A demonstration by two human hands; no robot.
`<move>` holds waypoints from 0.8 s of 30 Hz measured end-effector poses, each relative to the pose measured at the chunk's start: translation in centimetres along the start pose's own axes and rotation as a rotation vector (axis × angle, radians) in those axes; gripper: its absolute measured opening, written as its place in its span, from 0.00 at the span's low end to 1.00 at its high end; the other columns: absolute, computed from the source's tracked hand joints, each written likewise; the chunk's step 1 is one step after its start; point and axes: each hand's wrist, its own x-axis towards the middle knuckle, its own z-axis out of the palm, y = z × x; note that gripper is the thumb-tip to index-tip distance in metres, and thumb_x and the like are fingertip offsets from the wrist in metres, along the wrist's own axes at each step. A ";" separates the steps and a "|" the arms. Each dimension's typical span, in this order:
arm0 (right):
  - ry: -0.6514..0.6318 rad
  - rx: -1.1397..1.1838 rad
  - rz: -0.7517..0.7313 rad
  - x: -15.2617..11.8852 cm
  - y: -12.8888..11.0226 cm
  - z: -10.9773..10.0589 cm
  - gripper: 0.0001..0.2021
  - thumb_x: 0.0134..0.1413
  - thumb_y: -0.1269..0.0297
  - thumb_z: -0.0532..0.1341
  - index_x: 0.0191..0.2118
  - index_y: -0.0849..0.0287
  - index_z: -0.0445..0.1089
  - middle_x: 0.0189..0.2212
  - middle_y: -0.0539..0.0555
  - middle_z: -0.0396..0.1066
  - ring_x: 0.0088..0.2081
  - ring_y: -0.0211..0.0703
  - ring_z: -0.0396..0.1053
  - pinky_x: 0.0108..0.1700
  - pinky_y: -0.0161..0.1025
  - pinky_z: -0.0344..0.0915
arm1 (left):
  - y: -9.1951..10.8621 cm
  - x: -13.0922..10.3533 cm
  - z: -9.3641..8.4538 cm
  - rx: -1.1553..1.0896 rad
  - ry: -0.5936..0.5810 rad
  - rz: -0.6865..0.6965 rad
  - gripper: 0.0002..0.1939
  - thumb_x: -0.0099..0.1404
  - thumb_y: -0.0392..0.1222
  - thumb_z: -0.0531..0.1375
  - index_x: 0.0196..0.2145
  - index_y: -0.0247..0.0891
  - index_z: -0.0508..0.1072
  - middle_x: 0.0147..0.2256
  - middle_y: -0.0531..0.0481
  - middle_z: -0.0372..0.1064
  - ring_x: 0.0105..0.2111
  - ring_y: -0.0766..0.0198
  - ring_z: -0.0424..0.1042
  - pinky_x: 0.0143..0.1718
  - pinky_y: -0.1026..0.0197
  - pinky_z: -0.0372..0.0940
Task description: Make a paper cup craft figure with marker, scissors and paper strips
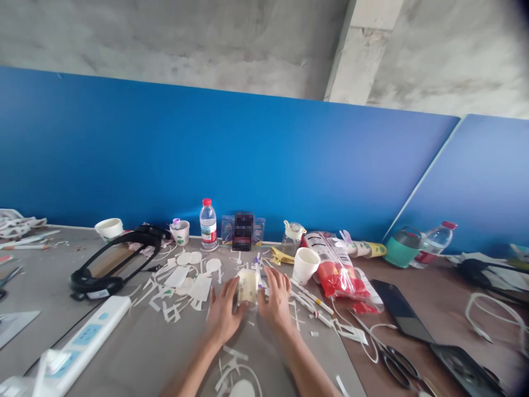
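A small pale paper cup [248,288] with green leaf marks sits between my two hands on the grey table. My left hand [224,310] grips it from the left, fingers along its side and thumb near its lower edge. To the right of the cup, my right hand [275,296] has its fingers apart and bent slightly forward. Small purple bits show between that hand and the cup, too small to name. White paper cutouts [200,289] lie scattered left of the cup. More curved scraps [237,369] rest between my forearms.
A white paper cup [306,266], markers [312,298] and a red snack bag [336,273] are to the right. Scissors [400,366] lie front right. A water bottle [208,226] stands behind; a black headset [115,262] and power strip [88,342] are left.
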 end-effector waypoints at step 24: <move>-0.260 0.199 -0.183 -1.0 -3.1 0.1 0.23 0.45 0.74 0.59 0.51 0.60 0.66 0.57 0.64 0.58 0.57 0.56 0.57 0.56 0.55 0.60 | -0.8 1.0 -2.9 0.394 -0.280 -0.138 0.16 0.65 0.36 0.48 0.44 0.38 0.74 0.46 0.41 0.69 0.44 0.53 0.68 0.46 0.53 0.61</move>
